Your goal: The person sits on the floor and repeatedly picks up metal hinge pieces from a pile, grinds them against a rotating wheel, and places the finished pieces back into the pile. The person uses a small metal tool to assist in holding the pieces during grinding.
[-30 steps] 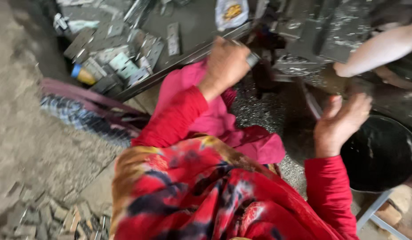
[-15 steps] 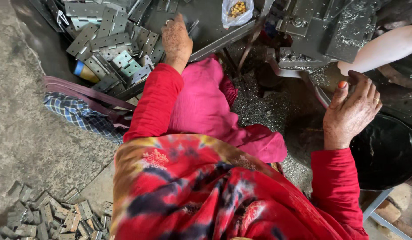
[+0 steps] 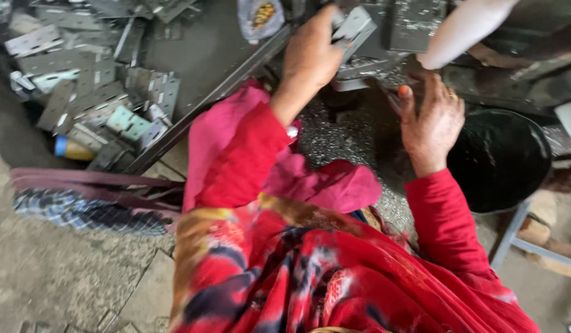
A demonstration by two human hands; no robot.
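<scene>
Up top, the left hand (image 3: 311,52) is clamped on a flat grey perforated metal plate (image 3: 354,28); the right hand (image 3: 431,123) hangs open, fingers spread. Sharp edges could cut bare skin.

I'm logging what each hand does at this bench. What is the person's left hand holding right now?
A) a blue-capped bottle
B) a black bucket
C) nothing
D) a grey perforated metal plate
D: the left hand is closed around a grey perforated metal plate, while the right hand hangs open beside the black bucket.
</scene>
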